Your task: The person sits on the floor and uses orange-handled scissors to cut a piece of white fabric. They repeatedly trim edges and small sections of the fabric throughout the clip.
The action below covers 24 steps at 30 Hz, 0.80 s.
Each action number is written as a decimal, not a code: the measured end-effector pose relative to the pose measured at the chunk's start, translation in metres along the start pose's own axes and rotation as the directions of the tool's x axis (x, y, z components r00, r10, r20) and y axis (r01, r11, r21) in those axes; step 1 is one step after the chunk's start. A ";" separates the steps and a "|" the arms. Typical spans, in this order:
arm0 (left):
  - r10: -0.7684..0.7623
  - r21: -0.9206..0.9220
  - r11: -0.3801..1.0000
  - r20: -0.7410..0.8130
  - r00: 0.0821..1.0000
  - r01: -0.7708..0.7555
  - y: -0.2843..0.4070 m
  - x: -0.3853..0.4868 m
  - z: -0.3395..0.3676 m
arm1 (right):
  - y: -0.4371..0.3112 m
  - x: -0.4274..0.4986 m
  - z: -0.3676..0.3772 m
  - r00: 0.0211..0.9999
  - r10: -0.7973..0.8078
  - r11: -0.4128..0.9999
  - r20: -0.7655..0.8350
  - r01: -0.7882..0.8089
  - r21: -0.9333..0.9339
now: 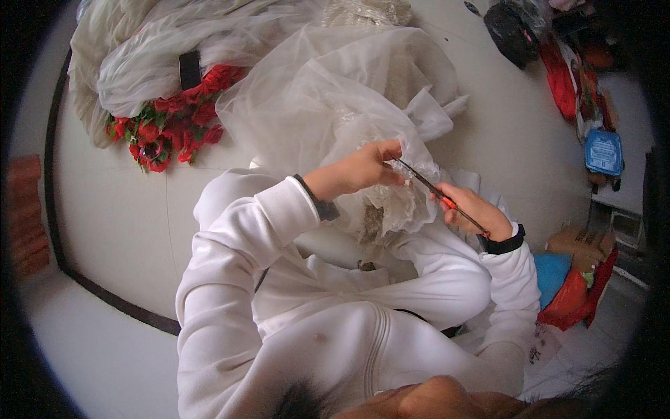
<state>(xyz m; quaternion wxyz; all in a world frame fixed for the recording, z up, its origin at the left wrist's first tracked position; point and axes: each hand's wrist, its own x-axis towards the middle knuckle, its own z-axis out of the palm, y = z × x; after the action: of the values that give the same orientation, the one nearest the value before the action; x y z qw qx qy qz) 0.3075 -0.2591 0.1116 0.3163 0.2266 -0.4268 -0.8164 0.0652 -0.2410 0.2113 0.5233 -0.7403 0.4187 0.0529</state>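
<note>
Sheer white tulle fabric (324, 94) with lace trim (403, 204) is gathered over my lap and the floor before me. My left hand (369, 165) grips the edge of the fabric between thumb and fingers. In my right hand (468, 209) is a long, thin dark tool with an orange-red part (424, 180), closed in my fingers; it looks like slim scissors or tweezers, and I cannot tell which. Its tip reaches the fabric beside my left thumb. The tool slants from my right wrist up to the left.
Red artificial roses (175, 125) with green leaves lie on the floor at the upper left, near a black phone-like object (190, 70) and more pale tulle (141, 73). To the right are a black bag (510, 34), a blue container (603, 152) and a cardboard box (578, 249).
</note>
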 end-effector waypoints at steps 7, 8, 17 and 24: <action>-0.039 -0.022 0.999 -0.095 0.995 0.038 0.001 -0.001 0.000 | 0.000 0.004 -0.001 0.948 0.293 0.904 0.122 -0.316 0.289; -0.058 -0.019 0.998 -0.082 0.995 0.057 0.002 -0.001 0.000 | 0.001 0.004 -0.001 0.938 0.312 0.867 0.152 -0.346 0.358; -0.095 -0.069 0.993 -0.055 0.994 0.091 0.001 -0.002 -0.001 | -0.003 0.007 0.007 0.879 0.435 0.695 0.194 -0.464 0.550; -0.093 0.005 0.996 -0.117 0.989 0.094 -0.001 0.003 -0.004 | -0.006 0.005 0.012 0.918 0.359 0.639 0.168 -0.373 0.673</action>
<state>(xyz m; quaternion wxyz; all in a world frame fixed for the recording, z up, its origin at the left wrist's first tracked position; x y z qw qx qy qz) 0.3076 -0.2630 0.1086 0.3008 0.2954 -0.4010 -0.8133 0.0766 -0.2338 0.2079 0.7437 -0.3894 0.5434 0.0043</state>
